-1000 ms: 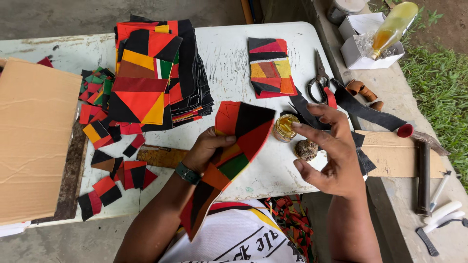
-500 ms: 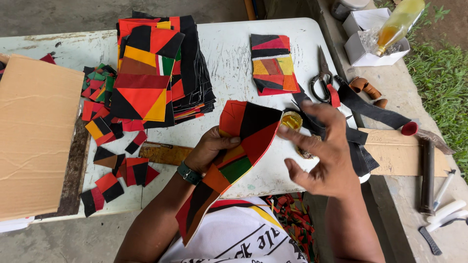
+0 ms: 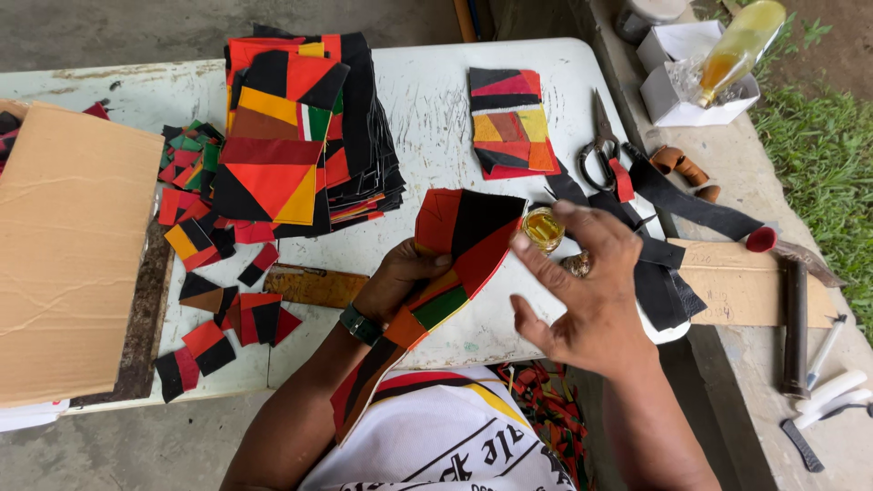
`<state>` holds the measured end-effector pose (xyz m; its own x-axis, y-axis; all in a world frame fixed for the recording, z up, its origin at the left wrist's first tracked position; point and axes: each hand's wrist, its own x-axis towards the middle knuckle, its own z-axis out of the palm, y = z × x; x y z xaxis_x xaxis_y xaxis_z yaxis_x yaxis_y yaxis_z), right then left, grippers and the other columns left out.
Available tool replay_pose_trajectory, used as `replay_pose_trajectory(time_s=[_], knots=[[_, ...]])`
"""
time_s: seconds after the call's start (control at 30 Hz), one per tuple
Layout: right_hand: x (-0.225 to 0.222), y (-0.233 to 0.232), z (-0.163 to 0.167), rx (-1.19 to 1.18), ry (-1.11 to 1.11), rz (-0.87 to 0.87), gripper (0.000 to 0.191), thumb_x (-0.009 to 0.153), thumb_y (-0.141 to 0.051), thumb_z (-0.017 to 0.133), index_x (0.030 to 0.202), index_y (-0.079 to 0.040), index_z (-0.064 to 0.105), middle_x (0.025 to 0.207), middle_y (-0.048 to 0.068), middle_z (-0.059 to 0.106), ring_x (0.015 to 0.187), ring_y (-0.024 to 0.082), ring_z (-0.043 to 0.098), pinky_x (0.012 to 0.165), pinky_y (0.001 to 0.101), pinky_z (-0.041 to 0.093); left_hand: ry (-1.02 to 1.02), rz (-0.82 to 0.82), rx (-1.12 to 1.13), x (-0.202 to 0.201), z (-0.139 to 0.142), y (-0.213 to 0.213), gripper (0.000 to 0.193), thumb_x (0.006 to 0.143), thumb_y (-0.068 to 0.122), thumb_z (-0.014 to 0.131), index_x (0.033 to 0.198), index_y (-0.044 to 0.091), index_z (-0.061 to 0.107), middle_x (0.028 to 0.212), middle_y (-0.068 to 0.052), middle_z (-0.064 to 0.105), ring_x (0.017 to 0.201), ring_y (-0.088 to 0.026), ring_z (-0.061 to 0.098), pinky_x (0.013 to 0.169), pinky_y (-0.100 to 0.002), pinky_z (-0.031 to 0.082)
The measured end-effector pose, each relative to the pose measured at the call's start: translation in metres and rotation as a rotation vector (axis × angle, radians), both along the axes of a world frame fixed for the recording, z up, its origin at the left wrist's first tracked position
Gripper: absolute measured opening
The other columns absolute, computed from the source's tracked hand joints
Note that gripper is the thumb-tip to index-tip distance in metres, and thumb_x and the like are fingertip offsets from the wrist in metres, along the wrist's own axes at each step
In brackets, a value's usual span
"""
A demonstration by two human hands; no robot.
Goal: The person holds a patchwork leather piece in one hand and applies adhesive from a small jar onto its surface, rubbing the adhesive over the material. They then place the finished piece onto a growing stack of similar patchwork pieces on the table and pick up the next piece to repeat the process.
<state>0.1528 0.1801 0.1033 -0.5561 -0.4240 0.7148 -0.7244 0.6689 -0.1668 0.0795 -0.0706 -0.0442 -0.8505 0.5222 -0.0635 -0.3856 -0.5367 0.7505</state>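
My left hand (image 3: 397, 280) grips a long patchwork strip (image 3: 459, 255) of red, black, orange and green pieces, held tilted over the white table (image 3: 427, 118). My right hand (image 3: 582, 291) hovers with fingers spread, its fingertip touching the strip's right edge. Just behind the right hand sits a small open jar of yellow glue (image 3: 544, 227), with its lid (image 3: 578, 265) partly hidden by the fingers.
A tall stack of patchwork panels (image 3: 291, 127) and loose scraps (image 3: 209, 273) lie left. A smaller panel (image 3: 509, 123), scissors (image 3: 600, 150), black strips (image 3: 691, 205), a hammer (image 3: 796, 318), a cardboard sheet (image 3: 64, 255) and a wooden ruler (image 3: 314, 286) surround the hands.
My right hand moved away from the glue jar and lid toward the strip, opening its fingers. The left hand raised the strip slightly.
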Motion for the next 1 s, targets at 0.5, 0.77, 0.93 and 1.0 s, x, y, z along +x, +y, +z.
replay_pose_trajectory(time_s=[0.5, 0.77, 0.93, 1.0], knots=[[-0.104, 0.035, -0.057, 0.554, -0.606, -0.311, 0.056, 0.063, -0.044, 0.085, 0.111, -0.017, 0.079, 0.136, 0.006, 0.055, 0.125, 0.030, 0.042, 0.104, 0.0482, 0.032, -0.107, 0.100, 0.025, -0.005, -0.023, -0.030, 0.022, 0.097, 0.008, 0.067, 0.119, 0.003, 0.069, 0.105, -0.008, 0.075, 0.090, -0.015, 0.072, 0.082, -0.031, 0.060], [-0.112, 0.032, -0.045, 0.583, -0.734, -0.294, 0.049, 0.064, -0.044, 0.088, 0.105, -0.018, 0.082, 0.142, 0.002, 0.052, 0.127, 0.029, 0.040, 0.107, 0.0471, 0.028, -0.113, 0.070, 0.032, -0.010, -0.020, -0.020, 0.024, 0.097, 0.009, 0.067, 0.120, 0.003, 0.068, 0.106, -0.007, 0.075, 0.091, -0.015, 0.072, 0.082, -0.030, 0.059], [-0.065, 0.052, -0.025, 0.348, -0.603, -0.272, 0.045, 0.063, -0.032, 0.089, 0.105, -0.018, 0.082, 0.135, 0.006, 0.058, 0.125, 0.032, 0.045, 0.103, 0.0492, 0.032, -0.080, 0.070, -0.033, -0.014, -0.022, -0.020, 0.027, 0.098, 0.011, 0.066, 0.123, 0.003, 0.067, 0.106, -0.007, 0.075, 0.090, -0.015, 0.072, 0.081, -0.030, 0.058], [-0.047, 0.051, -0.016, 0.175, -0.602, -0.128, 0.043, 0.066, -0.026, 0.088, 0.107, -0.016, 0.080, 0.136, 0.008, 0.058, 0.128, 0.030, 0.048, 0.107, 0.0477, 0.035, -0.063, 0.055, -0.027, -0.015, -0.021, -0.015, 0.027, 0.097, 0.010, 0.067, 0.123, 0.003, 0.066, 0.108, -0.006, 0.075, 0.093, -0.013, 0.072, 0.084, -0.028, 0.059]])
